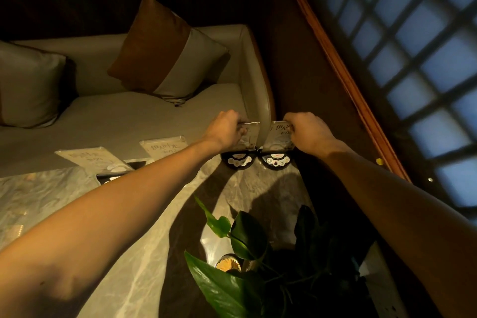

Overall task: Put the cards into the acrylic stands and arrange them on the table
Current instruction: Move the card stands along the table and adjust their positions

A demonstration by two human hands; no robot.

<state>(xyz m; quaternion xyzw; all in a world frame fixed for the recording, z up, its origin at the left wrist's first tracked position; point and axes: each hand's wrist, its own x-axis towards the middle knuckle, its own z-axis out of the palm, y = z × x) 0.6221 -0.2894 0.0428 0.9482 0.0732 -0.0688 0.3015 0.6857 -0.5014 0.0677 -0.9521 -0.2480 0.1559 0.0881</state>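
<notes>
I count four acrylic stands along the far edge of the marble worktop [134,253], all beyond the potted plant [247,237] that sits at the near side. My left hand [227,128] reaches out past the plant and its fingers are closed on the top edge of one upright stand [249,137]. My right hand [308,130] is level with it, fingers closed on the top of a second upright stand [280,137] just to the right of the first. The two held stands are side by side, almost touching, each with a card inside; the right one shows handwritten characters, while the left one's card is too dim to read.

Below each held stand is a round black base with white buttons, two in all: one [238,160] under the left stand and one [276,160] under the right, both resting on the far edge of the worktop, beyond the plant.

Farther left of the plant, two more stands hold lettered cards. The nearer one [165,147] is well left of my left hand, partly hidden behind my forearm. The farthest one [95,160] leans back, left again of that, on a dark base.

Behind the worktop runs a grey sofa [124,116] with two cushions: one brown-and-grey [167,51] and one grey [28,85]. A lattice window [418,46] is on the right.
</notes>
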